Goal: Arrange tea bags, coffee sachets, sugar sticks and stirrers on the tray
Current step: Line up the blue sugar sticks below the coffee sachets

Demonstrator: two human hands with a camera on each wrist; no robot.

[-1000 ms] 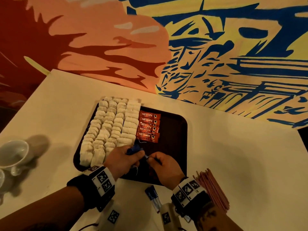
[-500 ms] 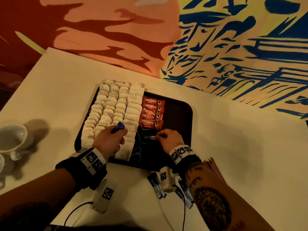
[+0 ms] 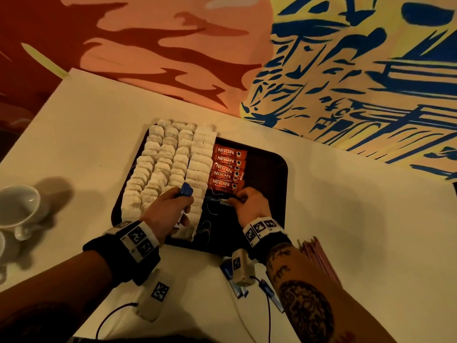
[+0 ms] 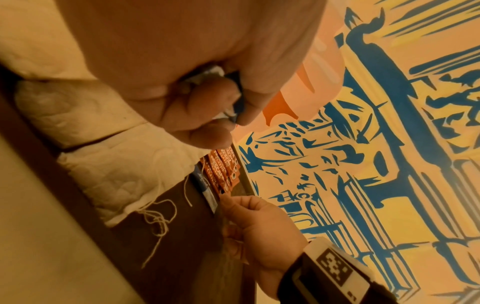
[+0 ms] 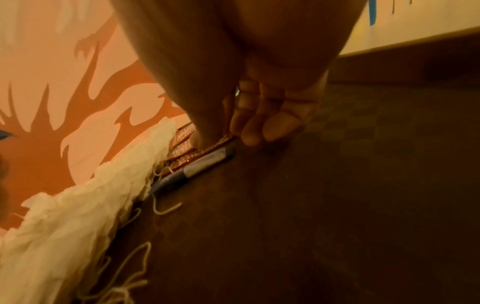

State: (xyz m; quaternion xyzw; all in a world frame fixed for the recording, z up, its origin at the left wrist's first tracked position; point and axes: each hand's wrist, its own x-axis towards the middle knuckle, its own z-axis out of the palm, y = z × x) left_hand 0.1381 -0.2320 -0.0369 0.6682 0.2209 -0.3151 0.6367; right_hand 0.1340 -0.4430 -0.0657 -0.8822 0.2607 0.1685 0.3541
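A dark brown tray [image 3: 272,194] holds rows of white tea bags [image 3: 170,164] on its left part. A short stack of red coffee sachets [image 3: 227,169] lies beside them. A blue-and-white sugar stick [image 3: 216,201] lies flat on the tray just in front of the sachets. My right hand [image 3: 249,204] pinches its right end; the stick [image 5: 197,168] touches the nearest sachet [image 5: 184,148]. My left hand [image 3: 170,206] hovers over the near tea bags and grips a bundle of blue sugar sticks [image 3: 186,189] in its fist, also seen as blue and white paper [image 4: 233,98].
More blue sugar sticks [image 3: 235,283] lie on the white table in front of the tray, partly under my right wrist. A bundle of pink stirrers [image 3: 319,258] lies at the right. White cups [image 3: 17,206] stand at the left edge. A painted wall runs behind the table.
My right hand has carried one sugar stick from the tray's near edge forward and set it down against the coffee sachets. My left hand moved forward over the tea bags with its bundle.
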